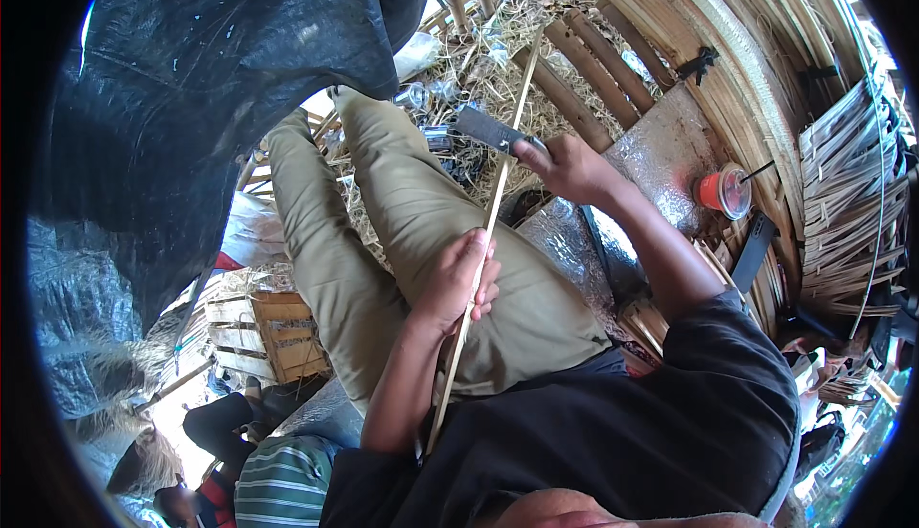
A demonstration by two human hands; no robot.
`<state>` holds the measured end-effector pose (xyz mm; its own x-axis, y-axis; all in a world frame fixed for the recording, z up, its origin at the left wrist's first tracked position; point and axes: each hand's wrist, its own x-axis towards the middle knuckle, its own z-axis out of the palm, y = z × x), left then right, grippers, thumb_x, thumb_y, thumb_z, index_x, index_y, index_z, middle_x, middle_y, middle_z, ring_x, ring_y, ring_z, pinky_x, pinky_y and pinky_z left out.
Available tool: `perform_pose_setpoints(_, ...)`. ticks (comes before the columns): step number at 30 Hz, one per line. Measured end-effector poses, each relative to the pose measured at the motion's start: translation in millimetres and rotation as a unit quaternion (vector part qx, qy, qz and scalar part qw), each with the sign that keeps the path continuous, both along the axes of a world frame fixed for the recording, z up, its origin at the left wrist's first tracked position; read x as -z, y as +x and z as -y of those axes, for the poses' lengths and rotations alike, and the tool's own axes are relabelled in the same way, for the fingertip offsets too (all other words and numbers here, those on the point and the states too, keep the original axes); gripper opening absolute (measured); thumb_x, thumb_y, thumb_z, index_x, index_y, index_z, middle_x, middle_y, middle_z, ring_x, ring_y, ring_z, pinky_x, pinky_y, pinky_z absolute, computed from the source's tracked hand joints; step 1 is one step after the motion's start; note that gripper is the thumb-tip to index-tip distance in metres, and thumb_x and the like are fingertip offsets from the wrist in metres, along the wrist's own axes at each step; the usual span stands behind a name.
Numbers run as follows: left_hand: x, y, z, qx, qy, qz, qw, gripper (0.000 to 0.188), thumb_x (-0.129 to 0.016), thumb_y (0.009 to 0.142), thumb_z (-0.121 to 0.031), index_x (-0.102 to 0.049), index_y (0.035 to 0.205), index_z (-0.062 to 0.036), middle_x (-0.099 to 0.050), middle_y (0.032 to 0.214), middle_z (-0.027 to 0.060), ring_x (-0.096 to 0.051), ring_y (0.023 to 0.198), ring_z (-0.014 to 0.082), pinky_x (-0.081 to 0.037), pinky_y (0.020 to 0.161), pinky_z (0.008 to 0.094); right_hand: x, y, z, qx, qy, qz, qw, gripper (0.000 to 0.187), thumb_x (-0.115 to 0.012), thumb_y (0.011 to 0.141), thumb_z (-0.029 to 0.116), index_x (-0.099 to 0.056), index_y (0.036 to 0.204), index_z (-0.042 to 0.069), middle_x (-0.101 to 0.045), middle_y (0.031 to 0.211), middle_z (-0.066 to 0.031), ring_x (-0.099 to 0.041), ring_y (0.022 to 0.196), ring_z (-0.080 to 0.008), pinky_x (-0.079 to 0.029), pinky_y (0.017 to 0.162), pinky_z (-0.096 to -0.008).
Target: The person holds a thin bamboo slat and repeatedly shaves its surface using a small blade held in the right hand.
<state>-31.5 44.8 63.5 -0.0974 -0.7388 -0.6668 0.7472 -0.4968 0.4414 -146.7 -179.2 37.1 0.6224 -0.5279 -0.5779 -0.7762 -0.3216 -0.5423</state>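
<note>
A long, thin pale strip, which looks like split bamboo (495, 188), runs slantwise from my chest up past my knees. My left hand (458, 279) is closed around its lower half, above my lap. In my right hand (577, 172), farther up and to the right, is a knife with a broad, dark rectangular blade (486, 129). The blade lies across the strip, its flat end pointing left. My right fingers wrap the handle, most of which is hidden. Whether the edge cuts into the strip cannot be made out.
Bamboo slats (584, 64) and shavings litter the ground ahead. On the right stand a red-filled cup (724, 192) with a straw and bundled strips (766, 30). A dark tarp (220, 78) hangs at left, above a wooden crate (268, 337). Another person in a striped garment (285, 480) is at lower left.
</note>
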Motion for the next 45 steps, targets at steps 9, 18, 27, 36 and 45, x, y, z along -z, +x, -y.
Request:
perform_pose_setpoints(9, 0.4, -3.3, 2.2, -0.012, 0.003, 0.02, 1.0, 0.033, -0.037, 0.105, -0.044, -0.043, 0.094, -0.0131, -0.035, 0.052, -0.0015, -0.029, 0.035, 0.0062, -0.025, 0.033, 0.0204, 14.6, -1.0, 17.1, 0.08, -0.065, 0.009, 0.995, 0.069, -0.035, 0.101, 0.057, -0.071, 0.083, 0.001, -0.067, 0.071, -0.0213, -0.069, 0.073, -0.0352, -0.053, 0.074, -0.0466)
perform_pose_setpoints(18, 3.9, -1.0, 0.6, -0.012, 0.014, -0.005, 1.0, 0.032, -0.04, 0.104, -0.046, -0.044, 0.093, -0.0156, -0.035, 0.051, -0.0026, -0.028, 0.034, 0.0057, -0.025, 0.033, 0.0202, 6.4, -3.8, 25.6, 0.089, -0.076, -0.011, 0.993, 0.071, -0.035, 0.1, 0.057, -0.069, 0.074, 0.0, -0.065, 0.064, -0.0218, -0.069, 0.069, -0.0382, -0.053, 0.074, -0.0484)
perform_pose_setpoints(27, 5.1, 2.2, 0.4, -0.015, 0.011, -0.05, 0.999, 0.032, -0.04, 0.103, -0.046, -0.045, 0.093, -0.0164, -0.035, 0.051, -0.0032, -0.028, 0.035, 0.0057, -0.024, 0.033, 0.02, 4.0, 3.2, 8.3, 0.092, -0.086, 0.014, 0.992, 0.068, -0.045, 0.098, 0.056, -0.068, 0.074, -0.003, -0.063, 0.069, -0.0286, -0.067, 0.076, -0.0439, -0.05, 0.074, -0.0497)
perform_pose_setpoints(36, 9.3, 8.9, -2.1, -0.018, -0.016, -0.126, 0.992, 0.033, -0.039, 0.104, -0.047, -0.044, 0.092, -0.0162, -0.036, 0.053, -0.0036, -0.032, 0.037, 0.0063, -0.025, 0.035, 0.0198, 10.1, 7.0, 12.1, 0.103, -0.088, 0.0, 0.991, 0.066, -0.045, 0.097, 0.058, -0.071, 0.078, 0.001, -0.066, 0.072, -0.025, -0.068, 0.079, -0.04, -0.05, 0.076, -0.0487)
perform_pose_setpoints(45, 8.8, 10.9, -3.9, 0.003, -0.021, -0.117, 0.993, 0.035, -0.037, 0.104, -0.048, -0.042, 0.091, -0.0159, -0.035, 0.051, -0.0038, -0.032, 0.037, 0.0058, -0.025, 0.034, 0.0197, 18.4, 4.5, 27.5, 0.1, -0.088, 0.061, 0.989, 0.055, -0.056, 0.094, 0.056, -0.066, 0.094, 0.003, -0.066, 0.075, -0.0153, -0.065, 0.07, -0.0308, -0.05, 0.069, -0.0429)
